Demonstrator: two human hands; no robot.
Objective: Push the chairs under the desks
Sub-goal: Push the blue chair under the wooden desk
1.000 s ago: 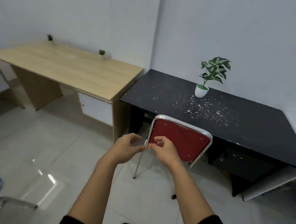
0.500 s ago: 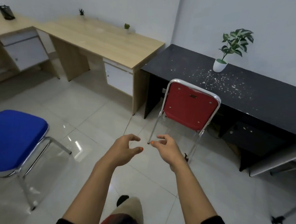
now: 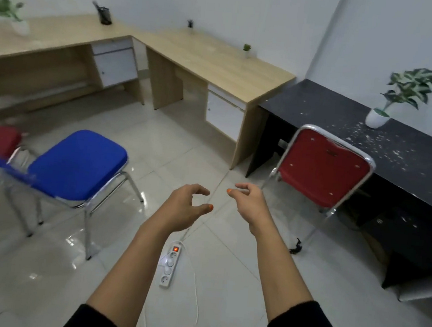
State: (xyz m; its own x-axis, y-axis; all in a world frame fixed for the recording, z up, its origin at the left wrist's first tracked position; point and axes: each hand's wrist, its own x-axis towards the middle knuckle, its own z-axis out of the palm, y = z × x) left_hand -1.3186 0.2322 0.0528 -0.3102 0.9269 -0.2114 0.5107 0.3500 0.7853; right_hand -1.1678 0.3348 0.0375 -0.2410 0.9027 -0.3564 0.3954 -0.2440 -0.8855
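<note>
Now holding nothing: left hand (image 3: 183, 207) and right hand (image 3: 252, 203) hovering with fingers loosely curled, spread apart. Red chair (image 3: 322, 168) standing tucked against the black worktop (image 3: 407, 166); blue chair (image 3: 77, 163) sitting out on the floor (image 3: 159, 136), well apart from the wooden worktop (image 3: 219, 63).

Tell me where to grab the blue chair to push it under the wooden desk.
Grip the top rail of the blue chair's backrest, probably with both hands, coming from behind it on the left. Its seat faces the wooden desk, so a push from the back likely sends it straight in. Both hands hold nothing.
</note>
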